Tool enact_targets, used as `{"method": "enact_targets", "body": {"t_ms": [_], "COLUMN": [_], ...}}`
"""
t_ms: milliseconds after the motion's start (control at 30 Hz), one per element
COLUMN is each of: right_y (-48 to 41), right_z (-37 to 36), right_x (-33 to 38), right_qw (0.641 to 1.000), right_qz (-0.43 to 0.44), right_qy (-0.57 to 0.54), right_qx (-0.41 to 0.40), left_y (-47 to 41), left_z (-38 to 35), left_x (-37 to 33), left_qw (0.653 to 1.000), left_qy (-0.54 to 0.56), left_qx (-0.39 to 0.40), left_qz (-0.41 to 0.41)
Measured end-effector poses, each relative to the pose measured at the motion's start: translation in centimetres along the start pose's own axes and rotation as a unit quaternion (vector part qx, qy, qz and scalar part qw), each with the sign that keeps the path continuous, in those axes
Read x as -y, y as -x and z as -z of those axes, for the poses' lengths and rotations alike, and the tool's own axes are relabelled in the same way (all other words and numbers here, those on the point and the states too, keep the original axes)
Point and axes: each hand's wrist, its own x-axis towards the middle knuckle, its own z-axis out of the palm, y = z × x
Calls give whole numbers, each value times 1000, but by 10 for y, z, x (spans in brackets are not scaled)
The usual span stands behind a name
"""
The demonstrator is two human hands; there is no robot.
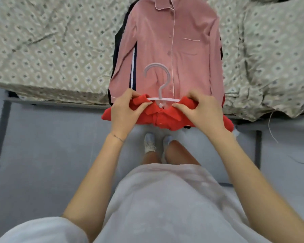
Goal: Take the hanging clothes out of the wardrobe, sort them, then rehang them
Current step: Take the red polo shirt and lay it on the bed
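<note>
She stands at the near edge of the bed, both arms stretched out in front of her. The left hand [125,109] has its fingers curled round one shoulder of a red polo shirt [162,120], the cloth bunched up under the thumb; the right hand [198,109] pinches the other shoulder the same way. Between the two hands runs the bar of a pale pink plastic hanger [159,93], its ends tucked into the red cloth and its hook pointing away from her, out over the bed. The polo shirt's collar lies open just below the bar, and the rest of the shirt sags over the bed's near edge above the grey floor [42,146]. Behind the hanger a pink button-up pyjama shirt [165,41] with white piping and a chest pocket lies flat on the bed, collar at the far side and hem at the near edge. It rests on a pile of dark garments [117,50] that show along its left side, one with a white and navy stripe. The bedspread [51,41] is pale with a diamond print, rumpled toward the right corner. A thin chain bracelet [118,138] circles her left wrist, and white trainers [150,142] show on the floor below the shirt.
</note>
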Motion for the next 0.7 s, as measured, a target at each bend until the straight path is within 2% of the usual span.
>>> {"method": "enact_targets", "body": {"t_ms": [167,367,700], "right_y": [-22,-79,-227], "right_z": [21,37,65], "right_x": [-12,-33,-59], "right_qw": [999,996,994], "right_qz": [-29,-19,2], "right_qy": [6,-11,-60], "right_qx": [-45,-83,-94], "left_y": [-36,-97,-229], "left_z": [-23,-50,-111], "left_x": [-21,-37,-53], "left_qw": [999,999,998], "left_qy": [7,20,-19], "left_qx": [24,26,-55], "left_qz": [-20,-26,-30]}}
